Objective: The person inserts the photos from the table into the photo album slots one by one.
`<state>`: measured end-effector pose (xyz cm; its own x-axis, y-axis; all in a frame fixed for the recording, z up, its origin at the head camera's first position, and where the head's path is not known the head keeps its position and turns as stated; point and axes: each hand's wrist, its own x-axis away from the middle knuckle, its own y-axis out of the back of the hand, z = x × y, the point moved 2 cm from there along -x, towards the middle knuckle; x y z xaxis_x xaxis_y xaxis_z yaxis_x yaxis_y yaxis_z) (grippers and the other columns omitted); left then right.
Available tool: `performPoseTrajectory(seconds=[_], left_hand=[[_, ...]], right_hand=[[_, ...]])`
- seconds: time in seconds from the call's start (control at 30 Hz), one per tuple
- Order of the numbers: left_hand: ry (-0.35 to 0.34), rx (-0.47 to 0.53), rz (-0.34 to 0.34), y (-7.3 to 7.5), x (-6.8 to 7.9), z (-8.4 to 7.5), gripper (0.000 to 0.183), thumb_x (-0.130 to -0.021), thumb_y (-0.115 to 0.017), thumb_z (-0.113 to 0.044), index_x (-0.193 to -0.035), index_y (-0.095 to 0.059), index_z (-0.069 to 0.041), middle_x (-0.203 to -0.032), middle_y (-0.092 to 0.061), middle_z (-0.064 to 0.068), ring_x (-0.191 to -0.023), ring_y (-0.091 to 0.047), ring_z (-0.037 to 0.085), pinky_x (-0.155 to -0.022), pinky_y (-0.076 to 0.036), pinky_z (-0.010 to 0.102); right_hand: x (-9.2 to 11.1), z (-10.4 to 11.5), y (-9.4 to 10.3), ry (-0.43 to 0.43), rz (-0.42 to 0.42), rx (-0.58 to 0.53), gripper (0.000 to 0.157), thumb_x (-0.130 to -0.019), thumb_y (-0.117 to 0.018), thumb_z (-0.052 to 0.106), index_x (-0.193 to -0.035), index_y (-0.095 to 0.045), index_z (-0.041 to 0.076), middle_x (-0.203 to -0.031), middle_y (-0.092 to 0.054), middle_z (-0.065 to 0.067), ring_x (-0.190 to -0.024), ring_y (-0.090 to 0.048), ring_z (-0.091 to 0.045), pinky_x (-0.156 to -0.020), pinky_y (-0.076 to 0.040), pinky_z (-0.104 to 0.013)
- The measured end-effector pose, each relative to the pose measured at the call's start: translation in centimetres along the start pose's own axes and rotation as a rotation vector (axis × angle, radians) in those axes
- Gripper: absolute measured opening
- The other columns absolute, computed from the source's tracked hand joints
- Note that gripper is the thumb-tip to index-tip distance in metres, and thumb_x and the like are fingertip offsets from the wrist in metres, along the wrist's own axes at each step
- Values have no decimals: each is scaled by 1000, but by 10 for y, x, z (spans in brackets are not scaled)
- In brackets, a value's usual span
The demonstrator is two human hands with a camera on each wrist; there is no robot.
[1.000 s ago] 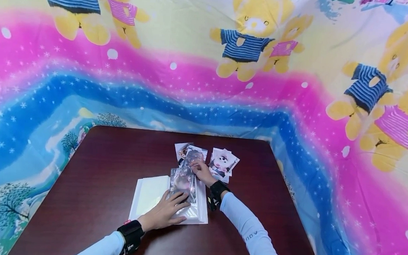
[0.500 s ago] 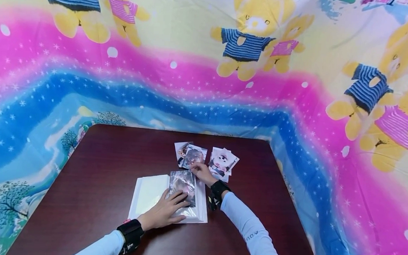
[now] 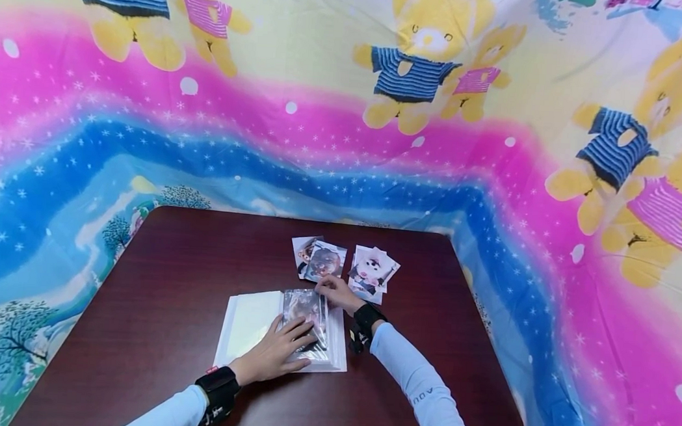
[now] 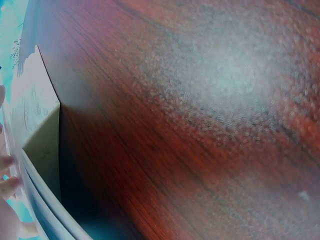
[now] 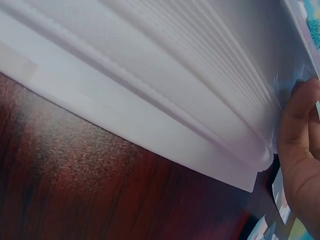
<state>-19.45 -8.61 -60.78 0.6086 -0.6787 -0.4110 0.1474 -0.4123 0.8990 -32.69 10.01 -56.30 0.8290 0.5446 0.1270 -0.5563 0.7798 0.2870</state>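
Observation:
An open white photo album (image 3: 254, 325) lies on the table, its left page pale. On its right page, a photo (image 3: 299, 302) shows under shiny clear plastic. My left hand (image 3: 276, 352) rests with spread fingers over the lower part of that page, covering some of the photo. At the photo's top right corner, my right hand (image 3: 340, 294) pinches the edge with curled fingers. In the right wrist view the right hand (image 5: 302, 145) is at the end of the stacked album pages (image 5: 165, 75). The left wrist view catches only fingertips (image 4: 7, 185) beside the album edge.
Behind the album lie two overlapping photos (image 3: 325, 263) and, to their right, a small pile of photos (image 3: 372, 270). The dark wooden table (image 3: 185, 275) has rounded corners. A patterned cloth with bears (image 3: 409, 152) hangs around its back and sides.
The photo has slid down the right page toward me, its top edge now lower. My right hand has shifted slightly with it; my left hand has stayed in place.

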Motion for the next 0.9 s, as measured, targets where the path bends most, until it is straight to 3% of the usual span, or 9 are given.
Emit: performPoseTrajectory(seconds=[0.07, 0.27, 0.5, 0.63, 0.8, 0.9], left_hand=[[3, 8, 5, 0, 0, 0, 51, -94, -64, -44, -133, -62, -11, -145, -50, 16, -134, -43, 37, -99, -31, 72], [5, 18, 9, 1, 0, 2, 52, -93, -66, -43, -134, -61, -12, -147, -49, 15, -135, -42, 37, -100, -30, 72], [1, 15, -8, 0, -1, 1, 51, -92, -67, -43, -133, -62, -12, -144, -51, 15, -134, -44, 37, -99, -30, 73], [10, 34, 1, 0, 0, 1, 51, -94, -65, -44, -134, -61, -13, -145, -50, 16, -135, -42, 40, -99, -30, 73], [78, 188, -29, 8, -4, 6, 51, -96, -61, -43, -135, -60, -10, -146, -46, 22, -135, -38, 47, -100, -31, 70], [189, 311, -87, 20, -9, 14, 46, -99, -59, -37, -135, -60, -8, -145, -46, 25, -131, -43, 47, -101, -35, 65]], right_hand=[[0, -1, 0, -11, 10, -13, 21, -102, -50, 4, -114, -56, -12, -141, -40, -34, -91, -51, -21, -72, -51, -41], [1, -5, 0, -31, 52, -49, 24, -103, -50, 6, -117, -55, -12, -109, -52, -32, -78, -47, -23, -71, -51, -49], [-1, -9, 0, -45, 43, -63, 22, -102, -52, 7, -114, -57, -11, -100, -59, -20, -74, -50, -20, -66, -52, -40], [0, -13, -2, -48, 14, -63, 20, -101, -54, 7, -112, -59, -10, -97, -61, -17, -73, -51, -19, -66, -53, -44], [-4, -24, -2, -71, 4, -64, 31, -104, -51, 17, -127, -54, -4, -102, -59, -8, -72, -53, -16, -67, -54, -44], [-5, -20, -3, -71, 10, -114, 44, -106, -49, 26, -139, -44, -2, -100, -59, -6, -69, -57, -15, -67, -54, -40]])
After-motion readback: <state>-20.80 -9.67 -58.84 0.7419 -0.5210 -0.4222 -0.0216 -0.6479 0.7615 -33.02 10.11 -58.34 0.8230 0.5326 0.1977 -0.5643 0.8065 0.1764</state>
